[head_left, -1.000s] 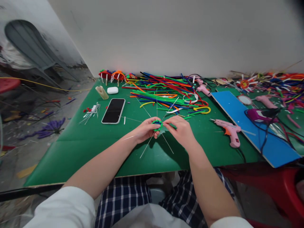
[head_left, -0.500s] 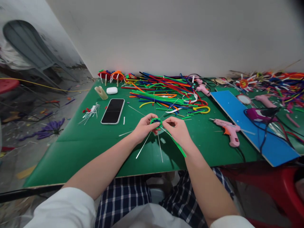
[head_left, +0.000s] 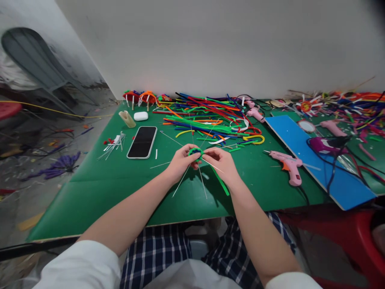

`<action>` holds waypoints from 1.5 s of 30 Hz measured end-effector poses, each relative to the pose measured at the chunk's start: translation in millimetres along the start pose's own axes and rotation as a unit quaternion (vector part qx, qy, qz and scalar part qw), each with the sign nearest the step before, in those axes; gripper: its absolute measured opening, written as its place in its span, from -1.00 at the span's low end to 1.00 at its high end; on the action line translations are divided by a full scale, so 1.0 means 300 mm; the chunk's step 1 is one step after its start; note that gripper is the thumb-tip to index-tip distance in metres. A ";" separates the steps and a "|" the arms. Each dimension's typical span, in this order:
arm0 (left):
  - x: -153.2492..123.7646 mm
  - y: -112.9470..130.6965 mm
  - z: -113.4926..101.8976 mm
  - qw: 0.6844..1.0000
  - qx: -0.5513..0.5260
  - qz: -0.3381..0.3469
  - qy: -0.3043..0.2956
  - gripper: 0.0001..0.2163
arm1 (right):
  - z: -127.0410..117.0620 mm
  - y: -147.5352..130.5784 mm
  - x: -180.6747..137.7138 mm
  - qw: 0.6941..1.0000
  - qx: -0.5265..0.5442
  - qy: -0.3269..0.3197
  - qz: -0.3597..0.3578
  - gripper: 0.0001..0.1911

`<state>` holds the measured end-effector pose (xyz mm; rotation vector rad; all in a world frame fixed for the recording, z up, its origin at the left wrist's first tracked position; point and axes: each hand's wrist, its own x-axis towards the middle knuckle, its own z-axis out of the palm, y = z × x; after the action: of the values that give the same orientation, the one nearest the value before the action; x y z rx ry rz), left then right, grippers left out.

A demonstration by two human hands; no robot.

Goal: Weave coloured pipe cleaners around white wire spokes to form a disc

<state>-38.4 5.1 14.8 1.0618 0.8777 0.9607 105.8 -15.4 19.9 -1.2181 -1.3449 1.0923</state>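
Above the green table, my left hand (head_left: 179, 162) pinches a small round piece of woven pipe cleaner (head_left: 196, 151), green at the rim and dark blue inside. Thin pale spokes stick out from it in several directions. My right hand (head_left: 221, 161) is closed at the disc's right edge, thumb and fingertips together by a spoke and the green pipe cleaner; exactly what they pinch is too small to make out. The loose green pipe cleaner tail (head_left: 221, 184) hangs down below my right hand.
Behind my hands lies a heap of coloured pipe cleaners (head_left: 204, 124). A phone (head_left: 142, 142), white earbud case (head_left: 140, 116) and bundle of pale sticks (head_left: 112, 148) are at left. To the right are a pink glue gun (head_left: 289, 165) and blue board (head_left: 319, 156) with cords.
The disc and its spokes have turned and tilted slightly between my hands. The green tail has swung a little to the left. My camera view has shifted slightly.
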 end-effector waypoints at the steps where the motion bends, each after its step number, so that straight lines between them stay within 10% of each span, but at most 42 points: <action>1: 0.001 0.001 0.000 1.000 -0.010 -0.004 0.005 -0.72 | 0.004 -0.001 -0.001 1.000 -0.018 0.005 -0.017 -0.80; 17: 0.003 -0.010 -0.002 1.000 0.003 -0.001 -0.004 -0.71 | 0.017 -0.006 -0.017 0.978 -0.163 0.069 -0.113 -0.84; 30: 0.016 -0.016 -0.008 0.998 -0.011 0.050 0.048 -0.73 | 0.022 0.019 -0.009 0.998 -0.039 -0.020 -0.042 -0.68; 45: 0.005 -0.013 -0.004 0.996 0.049 0.064 0.023 -0.75 | 0.030 0.025 -0.010 0.998 -0.041 0.033 -0.046 -0.74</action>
<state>-38.2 6.0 10.7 1.1952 0.9101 1.0614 97.6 -17.7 11.2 -1.2295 -1.3935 0.9332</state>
